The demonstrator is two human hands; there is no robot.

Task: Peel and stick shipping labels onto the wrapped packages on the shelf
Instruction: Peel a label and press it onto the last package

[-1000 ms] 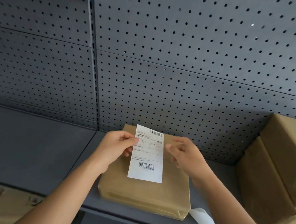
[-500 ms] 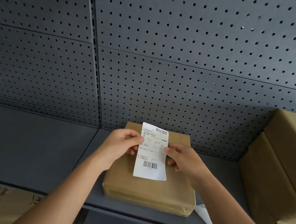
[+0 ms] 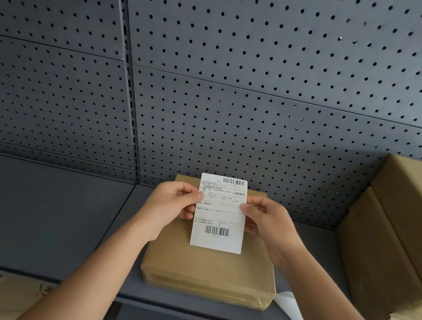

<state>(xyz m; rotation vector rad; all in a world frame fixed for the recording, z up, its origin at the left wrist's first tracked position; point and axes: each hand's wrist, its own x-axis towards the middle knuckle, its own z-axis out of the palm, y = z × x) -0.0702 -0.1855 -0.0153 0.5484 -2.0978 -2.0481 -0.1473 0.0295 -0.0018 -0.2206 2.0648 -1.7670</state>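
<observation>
Shipping label [image 3: 220,216], printed side up with barcodes at top and bottom, held over a brown wrapped package [image 3: 209,272] lying flat on the grey shelf [image 3: 31,215]. Left hand [image 3: 169,208] pinches its left edge, right hand [image 3: 271,226] its right edge. Stacked brown packages [image 3: 397,242] at right; perforated back panel [image 3: 274,59] behind.

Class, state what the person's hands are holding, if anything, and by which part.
The shipping label: left hand pinches its left edge, right hand its right edge, above the middle.
</observation>
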